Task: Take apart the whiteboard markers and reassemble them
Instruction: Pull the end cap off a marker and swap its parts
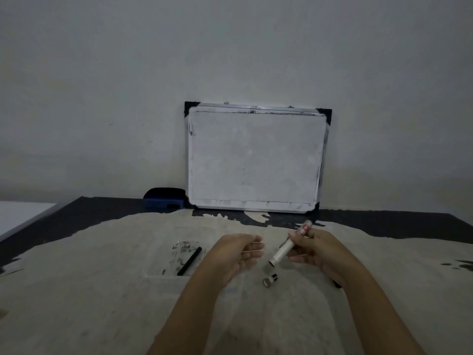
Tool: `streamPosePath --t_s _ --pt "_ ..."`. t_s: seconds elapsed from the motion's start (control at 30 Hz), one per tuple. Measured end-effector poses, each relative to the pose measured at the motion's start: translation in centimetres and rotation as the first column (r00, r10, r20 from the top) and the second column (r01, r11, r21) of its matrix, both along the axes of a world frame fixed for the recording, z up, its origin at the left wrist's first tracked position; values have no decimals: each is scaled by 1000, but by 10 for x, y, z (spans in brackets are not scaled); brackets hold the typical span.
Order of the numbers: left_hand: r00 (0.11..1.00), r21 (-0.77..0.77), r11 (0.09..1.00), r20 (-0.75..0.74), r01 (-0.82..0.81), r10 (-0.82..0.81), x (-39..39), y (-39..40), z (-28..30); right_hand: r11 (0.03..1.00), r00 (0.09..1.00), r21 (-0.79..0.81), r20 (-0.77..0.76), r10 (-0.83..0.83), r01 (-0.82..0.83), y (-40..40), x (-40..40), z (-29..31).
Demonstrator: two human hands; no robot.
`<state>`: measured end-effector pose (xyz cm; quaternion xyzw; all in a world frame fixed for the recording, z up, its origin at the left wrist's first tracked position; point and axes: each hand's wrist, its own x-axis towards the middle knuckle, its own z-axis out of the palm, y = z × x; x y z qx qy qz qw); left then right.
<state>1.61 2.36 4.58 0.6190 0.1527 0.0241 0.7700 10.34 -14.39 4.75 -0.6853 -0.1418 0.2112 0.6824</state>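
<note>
The right hand [316,248] grips a white marker barrel [289,245] around its upper half, thumb and fingers wrapped over the printed label so that the lettering cannot be read. The barrel tilts, its far end pointing up toward the whiteboard [256,157] and its open dark end pointing down and to the left. The left hand [239,252] is just beside that open end, palm turned inward, fingers loosely curled and holding nothing.

Directly below the barrel's open end, a small nib piece [270,280] lies on the table [102,290], silver-grey with a dark tip; it is too small and dim to make out more. Under the right wrist a dark object [337,285] pokes out, mostly hidden by the arm, possibly a marker cap.

To the left of the left hand sits a shallow clear tray [163,274], its edges faint against the pale tabletop and its near right corner covered by the left forearm. A thin black ink stick [190,260] lies slantwise in it, among black smudges.

Farther back, the whiteboard leans upright against the wall, its surface wiped but stained along the edges. A blue eraser [164,198] rests beside its lower left corner. The table's dark finish is worn off across most of the middle. The room is dim throughout.
</note>
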Motion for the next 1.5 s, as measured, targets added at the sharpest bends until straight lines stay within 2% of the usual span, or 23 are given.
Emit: streamPosePath --t_s 0.1,0.13,0.17,0.23,0.37,0.43,0.5,0.67,0.87,1.03,1.33,1.5 --pt "1000 8 1000 6 1 -1 1 1 -1 980 994 167 -31 -102 106 3 2 -1" --pt "1000 10 1000 4 -2 2 1 2 -1 980 987 129 27 -158 153 3 2 -5" --pt "1000 14 1000 -1 -8 8 1 2 -2 981 972 16 132 -196 196 4 1 -8" --pt "1000 23 1000 -13 -22 22 3 3 -4 956 930 -147 308 -201 256 6 1 -14" --pt "999 26 999 -23 -33 34 6 2 -7 959 911 -132 367 -187 250 12 0 -14" --pt "999 17 999 -16 -40 40 5 0 -8 948 903 -177 391 -181 266 14 -1 -17" --pt "999 29 999 1 -45 45 5 0 -10 949 916 -151 338 -215 278 14 0 -21" --pt "998 83 995 34 -57 55 5 -1 -13 968 959 41 128 -252 249 10 2 -11" --pt "999 199 980 43 -30 22 5 -9 -18 963 970 148 57 -236 226 16 -1 -6" --pt "994 109 993 109 -35 23 6 -16 -17 962 971 160 54 -233 221 18 -3 -3" --pt "972 193 963 177 -191 157 3 -5 -13 913 962 303 -74 -262 272 18 -5 6" --pt "983 42 994 158 -102 94 1 -7 -7 906 969 347 -137 -206 241 21 -9 9"
